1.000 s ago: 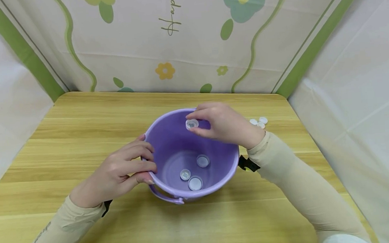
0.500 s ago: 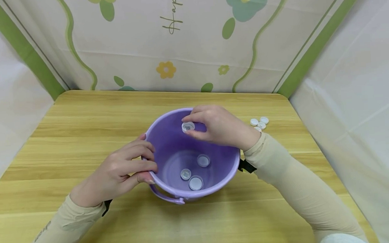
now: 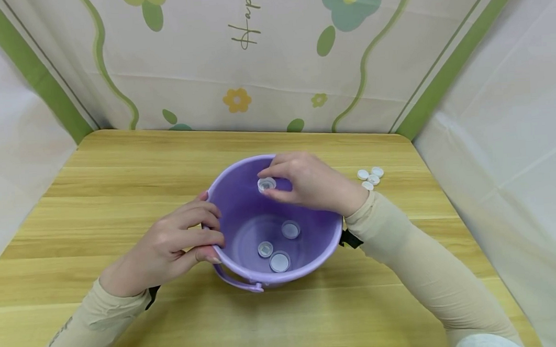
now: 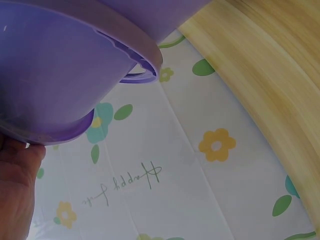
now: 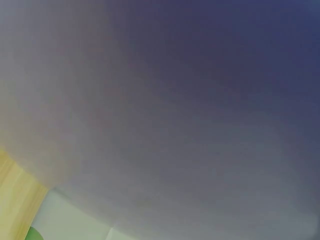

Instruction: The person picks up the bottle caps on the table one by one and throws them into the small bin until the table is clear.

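A purple bucket [image 3: 242, 207] stands on the table, its rim gripped on the left side by my left hand [image 3: 168, 242], fingers over the edge and thumb outside. My right hand [image 3: 309, 185] reaches over the far right rim and pinches a small clear-and-white bottle cap [image 3: 266, 184] between thumb and fingers, inside the bucket mouth. On the bucket floor lie three round caps: one cap [image 3: 290, 229] to the right, a smaller cap [image 3: 265, 249] and a larger white cap [image 3: 279, 261] nearer me. The right wrist view is filled by blurred purple bucket wall [image 5: 160, 125].
Several white caps [image 3: 370, 177] lie in a cluster on the wooden table [image 3: 131, 170], right of the bucket. The bucket's handle [image 3: 236, 280] hangs on the near left side. A flower-print cloth [image 3: 187, 57] rises behind the table, with pale sheets on both sides.
My right hand has moved slightly left and down with the pinched cap, deeper into the bucket mouth. The left hand stays on the rim.
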The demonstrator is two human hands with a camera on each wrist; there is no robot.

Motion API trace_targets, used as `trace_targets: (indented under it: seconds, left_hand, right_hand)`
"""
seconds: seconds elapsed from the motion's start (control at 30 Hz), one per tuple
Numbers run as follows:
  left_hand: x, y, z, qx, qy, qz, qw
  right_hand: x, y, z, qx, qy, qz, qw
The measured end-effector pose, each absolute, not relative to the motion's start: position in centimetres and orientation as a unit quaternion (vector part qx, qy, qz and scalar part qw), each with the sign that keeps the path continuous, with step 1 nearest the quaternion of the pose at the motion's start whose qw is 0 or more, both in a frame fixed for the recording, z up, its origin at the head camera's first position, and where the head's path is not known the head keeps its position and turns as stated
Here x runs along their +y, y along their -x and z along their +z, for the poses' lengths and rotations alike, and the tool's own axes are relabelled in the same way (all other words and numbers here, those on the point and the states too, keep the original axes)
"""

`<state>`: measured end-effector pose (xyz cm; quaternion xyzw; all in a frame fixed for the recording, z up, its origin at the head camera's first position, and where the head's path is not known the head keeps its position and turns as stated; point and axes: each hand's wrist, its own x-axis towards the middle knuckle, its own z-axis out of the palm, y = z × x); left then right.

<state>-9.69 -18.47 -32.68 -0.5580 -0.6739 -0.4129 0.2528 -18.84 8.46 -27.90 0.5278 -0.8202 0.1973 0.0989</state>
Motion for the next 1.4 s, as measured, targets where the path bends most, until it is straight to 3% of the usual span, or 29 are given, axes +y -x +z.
trace_targets:
  seconds: [1.0, 1.4]
  left_hand:
    - [-18.4, 9.69, -32.39, -0.673, 0.559, -0.411, 0.257]
    - [-18.4, 9.66, -32.43, -0.676, 0.558, -0.409, 0.254]
  right_hand:
    - [7.94, 18.83, -28.41, -0.836, -0.517, 0.169, 0.069]
    - [8.31, 18.76, -28.3, -0.822, -0.521, 0.203, 0.111]
